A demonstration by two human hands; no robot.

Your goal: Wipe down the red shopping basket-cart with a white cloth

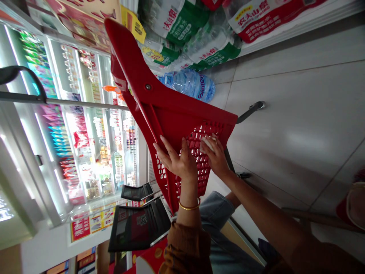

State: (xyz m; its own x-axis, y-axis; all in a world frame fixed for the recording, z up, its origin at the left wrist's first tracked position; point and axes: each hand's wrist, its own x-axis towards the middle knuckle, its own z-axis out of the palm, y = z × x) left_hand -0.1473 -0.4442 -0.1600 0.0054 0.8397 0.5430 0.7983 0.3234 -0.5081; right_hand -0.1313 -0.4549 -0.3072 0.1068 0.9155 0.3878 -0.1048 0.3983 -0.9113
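Observation:
The picture is turned sideways, with the floor to the right. A red plastic shopping cart (182,102) with a lattice panel fills the middle. My left hand (182,161), with a gold bracelet at the wrist, lies against the cart's side with its fingers spread. Close beside it, my right hand (217,158) has its fingers bent over a white wad (209,142), cloth or tissue, pressed to the lattice. Most of that wad is hidden under the fingers. An orange item (111,88) shows at the cart's upper edge.
Packs of bottled water (205,45) and a blue water jug (194,83) stand beyond the cart. Lit shelves (85,125) hold packaged goods. Black screens (139,224) are at lower left. The cart's caster leg (252,110) meets the tiled floor (288,121).

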